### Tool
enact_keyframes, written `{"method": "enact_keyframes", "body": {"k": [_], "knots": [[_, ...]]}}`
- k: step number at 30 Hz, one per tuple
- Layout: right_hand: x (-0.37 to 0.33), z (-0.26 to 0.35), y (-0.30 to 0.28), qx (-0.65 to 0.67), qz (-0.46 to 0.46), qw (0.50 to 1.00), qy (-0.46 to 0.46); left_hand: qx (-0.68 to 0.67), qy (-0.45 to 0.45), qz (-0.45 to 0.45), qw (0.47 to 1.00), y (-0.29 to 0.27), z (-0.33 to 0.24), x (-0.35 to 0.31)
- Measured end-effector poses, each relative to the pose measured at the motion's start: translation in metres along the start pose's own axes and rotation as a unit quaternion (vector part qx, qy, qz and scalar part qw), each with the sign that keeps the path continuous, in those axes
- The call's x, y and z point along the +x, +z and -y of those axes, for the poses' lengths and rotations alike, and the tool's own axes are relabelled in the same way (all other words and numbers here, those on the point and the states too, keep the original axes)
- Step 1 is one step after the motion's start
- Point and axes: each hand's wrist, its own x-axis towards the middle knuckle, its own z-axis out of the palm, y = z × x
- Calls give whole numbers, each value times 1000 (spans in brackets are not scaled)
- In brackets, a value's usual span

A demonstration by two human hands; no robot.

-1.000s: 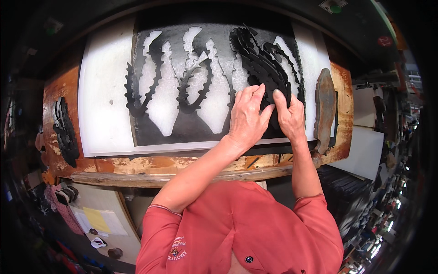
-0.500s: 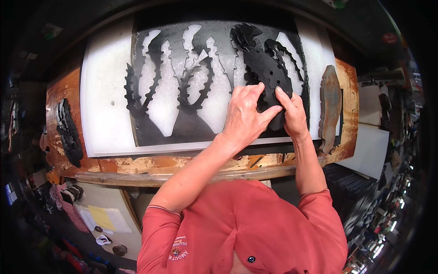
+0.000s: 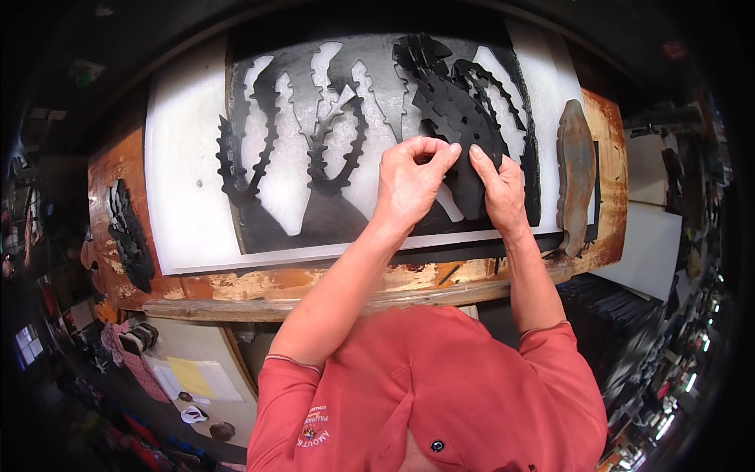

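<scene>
My right hand (image 3: 503, 189) grips the near end of a long black cut-out piece (image 3: 464, 118) with small holes and notched edges, thumb on top. My left hand (image 3: 413, 179) is closed in a pinch, thumb against forefinger, at the left edge of that piece. Whatever sits between those fingertips is too small to make out. Under both hands lies a black sheet (image 3: 271, 223) with several pointed openings cut through it. Looped strips with toothed edges (image 3: 362, 141) stand up from the sheet. More black pieces (image 3: 421, 55) are heaped at its far right.
The sheet rests on a white board (image 3: 185, 173) on a worn wooden bench (image 3: 259, 282). A rusty grey plate with a notched edge (image 3: 576, 177) lies at the right. Black toothed pieces (image 3: 130, 236) are stacked at the left end. Below the right side, dark sheets (image 3: 621, 315) are piled.
My left hand has gone from spread fingers over the black piece to a pinch at its edge. My right hand keeps its grip, and the whole view has shifted slightly.
</scene>
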Motion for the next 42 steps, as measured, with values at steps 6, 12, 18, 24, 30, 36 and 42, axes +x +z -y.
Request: {"method": "enact_keyframes", "body": {"k": [6, 12, 18, 24, 30, 36, 42], "knots": [[4, 7, -4, 173, -60, 982, 38, -113, 15, 11, 993, -8, 12, 2], [-7, 23, 13, -228, -78, 961, -138, -143, 95, -87, 981, -11, 23, -9], [-3, 37, 28, -357, -61, 910, -201, -177, 45, 7, 983, -15, 12, -15], [-2, 47, 30, -272, -2, 943, -192, -226, 42, 104, 968, -23, 15, -12], [6, 42, 28, -269, 7, 952, -148, -290, 41, 119, 949, -17, 17, -20], [11, 16, 2, 8, -29, 999, 39, -222, 65, 60, 971, -24, 20, -23], [10, 40, -75, 155, -184, 970, 19, -307, 129, 35, 942, -48, 37, -13]]}}
